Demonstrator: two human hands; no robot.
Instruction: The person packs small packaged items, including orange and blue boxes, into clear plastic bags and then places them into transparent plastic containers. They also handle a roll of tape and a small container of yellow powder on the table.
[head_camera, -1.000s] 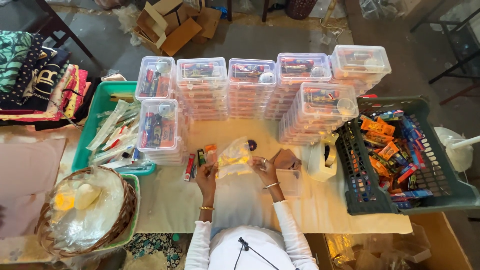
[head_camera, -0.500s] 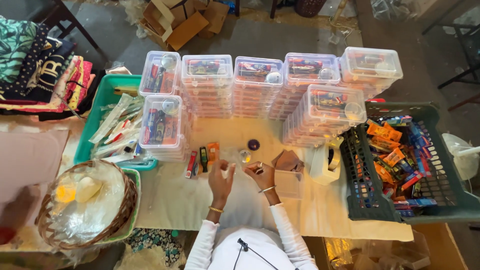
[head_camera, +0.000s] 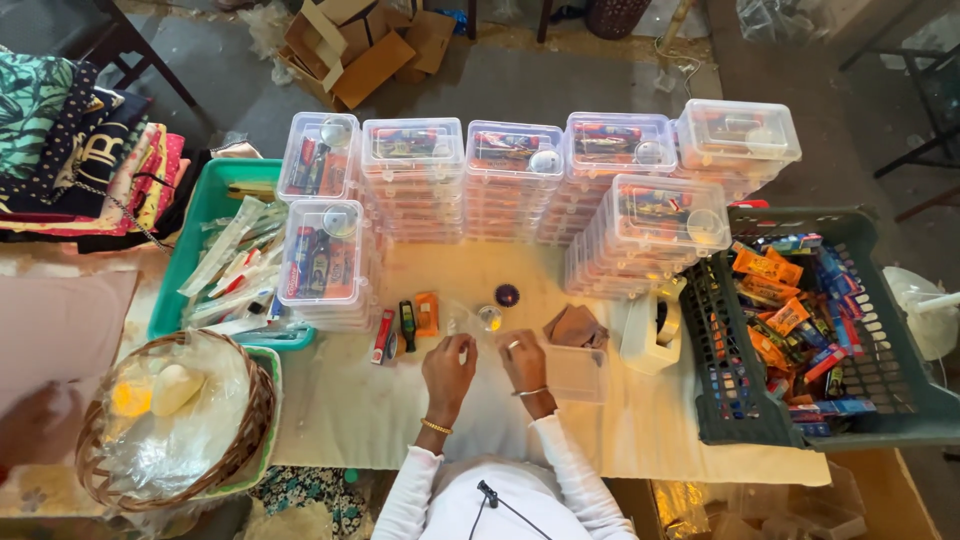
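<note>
Two hands meet near the middle of the cloth-covered tabletop (head_camera: 360, 420), just in front of a row of small items. The thing they work on looks like a thin clear plastic bag (head_camera: 462, 322), crumpled and nearly see-through, lying between the orange packet (head_camera: 427, 313) and a small round tin (head_camera: 489, 317); its outline is hard to make out. The left hand (head_camera: 447, 366) is loosely curled, fingertips pinched at the bag's near edge. The right hand (head_camera: 522, 360) is also half closed, with its fingers bent, and whether it grips anything cannot be told. A clear empty box (head_camera: 574, 372) sits just beside the right wrist.
</note>
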